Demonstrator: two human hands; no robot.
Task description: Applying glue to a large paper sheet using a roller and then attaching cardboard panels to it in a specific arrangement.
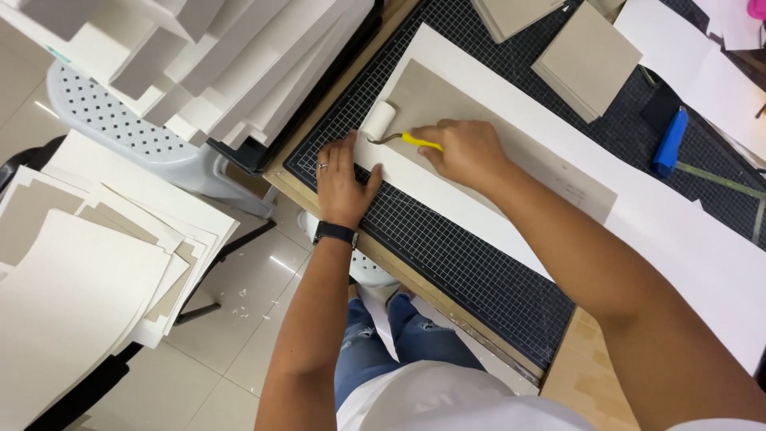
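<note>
Roller: small white roller (378, 121) with a bent metal neck and yellow handle (422, 143), lying on the grey board near its far-left end.
Right hand: right hand (467, 152) with fingers clenched around the yellow handle, resting on the grey board.
Left hand: left hand (343, 179) flat, fingers released and stretched out, pressing the near edge of the white sheet where it meets the cutting mat; a ring on one finger, a dark watch (335, 233) at the wrist.
Grey board: long grey board (511, 152) laid on the white sheet, running diagonally away to the right.
White sheet: large white sheet (678, 239) spread under the board, covering much of the mat.
Cutting mat: black gridded cutting mat (447, 247) on the wooden bench (582, 383).
Nearby: stack of grey boards (590, 60) at the far side; blue-handled tool (669, 142) to the right, well apart from the hands.
Left of bench: piles of white and grey sheets (80, 271) and white folded pieces (215, 56).
</note>
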